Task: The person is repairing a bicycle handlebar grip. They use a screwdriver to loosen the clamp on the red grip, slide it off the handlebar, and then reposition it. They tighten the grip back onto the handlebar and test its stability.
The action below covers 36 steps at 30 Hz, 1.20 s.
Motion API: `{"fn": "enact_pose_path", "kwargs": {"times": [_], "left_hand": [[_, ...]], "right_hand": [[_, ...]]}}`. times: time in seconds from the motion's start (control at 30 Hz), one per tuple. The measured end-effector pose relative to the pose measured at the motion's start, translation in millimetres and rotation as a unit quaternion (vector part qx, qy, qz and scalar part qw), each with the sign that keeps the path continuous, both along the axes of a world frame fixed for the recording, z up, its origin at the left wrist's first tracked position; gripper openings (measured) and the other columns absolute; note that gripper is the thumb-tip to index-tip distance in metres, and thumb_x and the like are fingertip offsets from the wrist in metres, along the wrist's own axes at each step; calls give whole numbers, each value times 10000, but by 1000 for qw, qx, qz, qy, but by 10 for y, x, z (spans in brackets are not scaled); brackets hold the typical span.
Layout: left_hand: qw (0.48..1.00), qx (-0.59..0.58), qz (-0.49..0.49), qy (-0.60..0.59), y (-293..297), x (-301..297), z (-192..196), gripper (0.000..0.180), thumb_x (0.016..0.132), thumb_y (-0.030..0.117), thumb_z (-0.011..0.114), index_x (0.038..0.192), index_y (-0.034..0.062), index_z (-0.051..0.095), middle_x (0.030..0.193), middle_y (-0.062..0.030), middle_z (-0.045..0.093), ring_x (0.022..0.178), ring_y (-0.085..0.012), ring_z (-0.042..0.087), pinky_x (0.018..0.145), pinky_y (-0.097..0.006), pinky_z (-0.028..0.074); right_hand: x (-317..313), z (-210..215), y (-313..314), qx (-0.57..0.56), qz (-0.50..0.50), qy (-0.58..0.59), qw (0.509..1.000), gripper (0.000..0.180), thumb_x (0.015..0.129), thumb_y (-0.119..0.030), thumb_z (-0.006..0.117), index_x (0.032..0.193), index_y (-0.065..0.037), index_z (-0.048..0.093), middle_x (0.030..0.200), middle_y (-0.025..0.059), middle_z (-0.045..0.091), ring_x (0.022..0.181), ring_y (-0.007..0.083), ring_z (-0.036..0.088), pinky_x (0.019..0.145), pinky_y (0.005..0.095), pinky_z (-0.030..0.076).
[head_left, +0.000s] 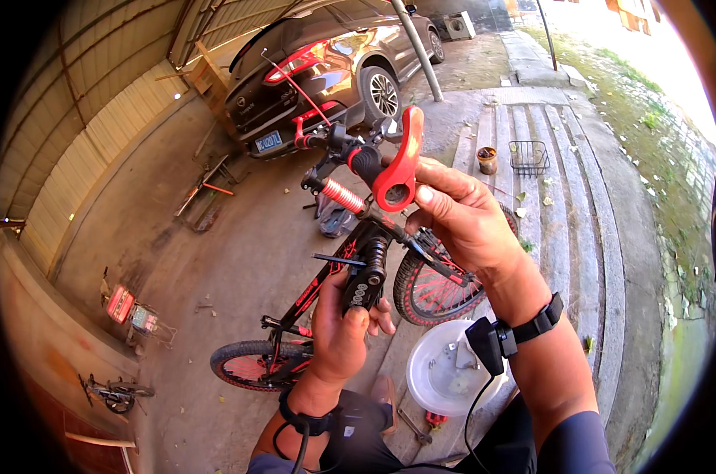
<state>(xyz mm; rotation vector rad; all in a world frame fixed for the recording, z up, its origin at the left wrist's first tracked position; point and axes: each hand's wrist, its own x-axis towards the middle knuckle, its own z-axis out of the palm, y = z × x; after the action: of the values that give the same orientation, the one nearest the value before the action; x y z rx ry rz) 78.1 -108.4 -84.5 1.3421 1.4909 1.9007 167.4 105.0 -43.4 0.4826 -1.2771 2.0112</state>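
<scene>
My left hand [336, 336] is closed around a black folding multi-tool [365, 284], held upright with one slim dark key swung out to the left. Thumb and fingers of my right hand [475, 225] pinch a red bar end [405, 162], its round clamp hole facing me. The bar end sits at the tip of the black handlebar grip [366, 163]; whether it is fixed there I cannot tell. Behind both hands stands a black and red bicycle [309, 299], with a second red bar end [301, 130] at the far side of its handlebar.
A white plastic basin [427, 399] with small parts stands below my right forearm, near a wrench [415, 426]. A wire basket [529, 158] and a rusty can [487, 160] stand on the slatted slabs. A dark car [326, 71] is parked ahead, beside a metal post [418, 47].
</scene>
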Motion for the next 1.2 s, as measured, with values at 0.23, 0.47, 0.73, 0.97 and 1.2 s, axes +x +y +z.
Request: {"fn": "enact_pose_path", "kwargs": {"times": [0.23, 0.47, 0.73, 0.97, 1.2], "left_hand": [[997, -51, -36, 36, 28, 56, 90, 496, 956, 312, 656, 1269, -4, 438, 969, -83, 645, 735, -129, 624, 650, -275, 511], [978, -139, -28, 155, 128, 108, 222, 588, 930, 401, 715, 1266, -21, 480, 936, -61, 651, 780, -97, 625, 676, -261, 511], [957, -93, 30, 274, 276, 91, 461, 500, 930, 307, 728, 1247, -10, 508, 946, -67, 669, 769, -103, 611, 701, -258, 507], [848, 99, 149, 499, 650, -177, 1053, 356, 1024, 229, 570, 1241, -53, 577, 1207, -162, 613, 1102, -248, 593, 975, -357, 456], [878, 59, 92, 465, 801, -200, 1057, 371, 1047, 241, 542, 1268, -54, 583, 1240, -145, 606, 1129, -238, 589, 982, -352, 462]], "right_hand": [[232, -370, -255, 20, -16, -32, 999, 526, 977, -222, 663, 1409, 16, 479, 1324, 103, 595, 1164, 191, 606, 958, 343, 501], [463, -707, -610, -30, 16, 10, 999, 511, 985, -183, 661, 1375, 66, 443, 1159, 108, 613, 914, 142, 610, 803, 320, 518], [581, -632, -566, -96, -83, 17, 992, 546, 930, -136, 715, 1354, 75, 442, 1259, 135, 601, 1119, 185, 605, 975, 345, 492], [518, -430, -431, -137, -124, 31, 982, 619, 905, -28, 687, 1428, 32, 362, 1242, 142, 587, 1153, 195, 589, 1022, 370, 464], [345, -329, -241, -13, -257, -15, 966, 653, 863, 18, 736, 1419, -31, 397, 1188, 100, 587, 1151, 166, 600, 932, 322, 570]]}}
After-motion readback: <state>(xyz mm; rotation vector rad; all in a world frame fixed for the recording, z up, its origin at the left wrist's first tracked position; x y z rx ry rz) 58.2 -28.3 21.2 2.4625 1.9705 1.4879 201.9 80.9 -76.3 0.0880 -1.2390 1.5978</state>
